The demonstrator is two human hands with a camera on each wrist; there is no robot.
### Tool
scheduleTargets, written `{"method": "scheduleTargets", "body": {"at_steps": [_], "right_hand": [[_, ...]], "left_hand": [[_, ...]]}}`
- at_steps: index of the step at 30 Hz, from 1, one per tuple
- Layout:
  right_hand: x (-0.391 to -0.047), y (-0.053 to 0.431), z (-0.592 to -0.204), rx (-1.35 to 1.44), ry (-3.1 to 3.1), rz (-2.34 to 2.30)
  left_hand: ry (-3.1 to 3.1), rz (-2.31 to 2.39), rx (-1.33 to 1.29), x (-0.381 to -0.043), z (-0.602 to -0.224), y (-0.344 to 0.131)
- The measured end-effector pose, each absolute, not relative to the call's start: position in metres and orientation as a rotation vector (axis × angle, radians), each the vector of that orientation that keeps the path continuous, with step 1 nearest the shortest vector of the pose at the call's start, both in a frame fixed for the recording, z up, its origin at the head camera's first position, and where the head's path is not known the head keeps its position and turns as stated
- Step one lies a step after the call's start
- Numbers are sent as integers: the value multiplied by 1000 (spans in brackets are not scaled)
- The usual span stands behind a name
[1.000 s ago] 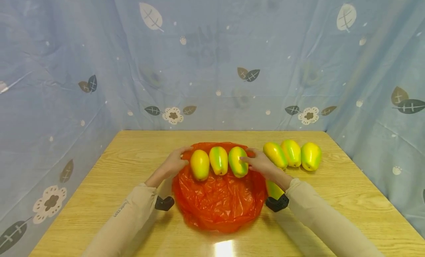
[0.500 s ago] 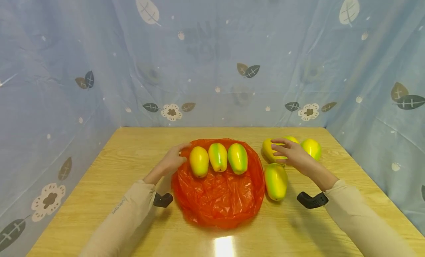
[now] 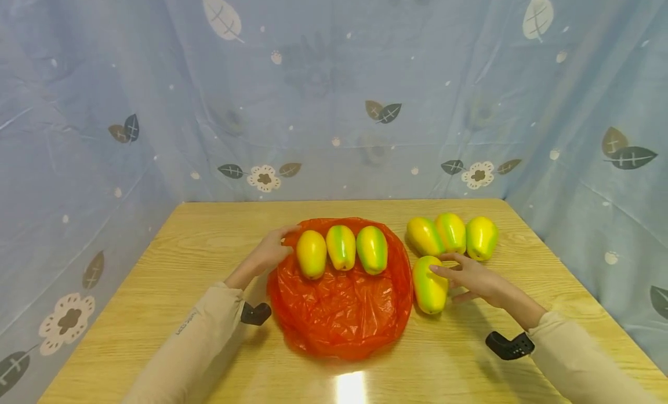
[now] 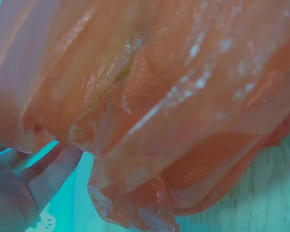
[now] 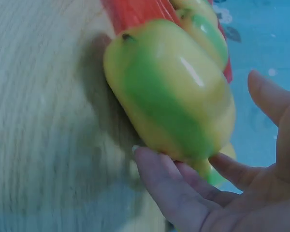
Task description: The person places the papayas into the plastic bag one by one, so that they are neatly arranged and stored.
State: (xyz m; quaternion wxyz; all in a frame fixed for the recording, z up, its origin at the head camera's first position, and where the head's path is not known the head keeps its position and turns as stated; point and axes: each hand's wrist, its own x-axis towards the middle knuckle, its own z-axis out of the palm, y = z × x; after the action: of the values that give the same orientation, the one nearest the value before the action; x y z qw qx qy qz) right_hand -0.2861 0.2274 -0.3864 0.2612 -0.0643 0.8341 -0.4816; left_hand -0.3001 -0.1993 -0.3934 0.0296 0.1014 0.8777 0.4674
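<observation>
Currently, notes run from the left. Left hand point(image 3: 266, 254) is at the left edge of the red bag point(image 3: 339, 323); head view shows thumb and fingers apart, tips partly lost at the plastic. Cannot tell whether they pinch the film or merely rest against it.

Bag lies spread and rumpled on the wooden table point(image 3: 219, 230). Within its outline, in a row along the far part: plain yellow fruit point(image 3: 311, 254), green-striped fruit point(image 3: 341, 247), green-sided fruit point(image 3: 372, 250). Neither hand is on these three; near half of the bag shows bare red plastic.

Just right of the bag, on the wood: near fruit point(image 3: 430, 288), lying on its side. Behind it, a rear group: leaning fruit point(image 3: 424, 237), centre fruit point(image 3: 452, 233), far-right fruit point(image 3: 482, 238), close together, no hand on them.

Right hand point(image 3: 477, 281) is at the near fruit's right side. Fingers spread, thumb well away from them in the right wrist view; fingertips at the fruit's end, contact likely, no closed grasp.

Progress, by location: three on the bag, four off it. Judged as transfer to the bag, just under half done. Near fruit appears to be the current item, not lifted as far as can be seen; rear group remains untouched.
</observation>
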Motion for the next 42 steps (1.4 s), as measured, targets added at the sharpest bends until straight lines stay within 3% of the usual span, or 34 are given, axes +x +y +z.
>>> {"method": "scheduleTargets", "body": {"at_steps": [8, 17, 24, 42], "right_hand": [[-286, 221, -392, -128, 2212, -1348], [-299, 212, -366, -198, 2140, -1488], [-300, 175, -354, -250, 2060, -1577], [-279, 79, -370, -334, 2003, -1531]], "left_hand": [[2678, 1465, 316, -300, -399, -202], [2672, 1462, 305, -300, -391, -203], [2688, 1444, 299, -303, -387, -202], [2645, 1475, 263, -300, -389, -202]]}}
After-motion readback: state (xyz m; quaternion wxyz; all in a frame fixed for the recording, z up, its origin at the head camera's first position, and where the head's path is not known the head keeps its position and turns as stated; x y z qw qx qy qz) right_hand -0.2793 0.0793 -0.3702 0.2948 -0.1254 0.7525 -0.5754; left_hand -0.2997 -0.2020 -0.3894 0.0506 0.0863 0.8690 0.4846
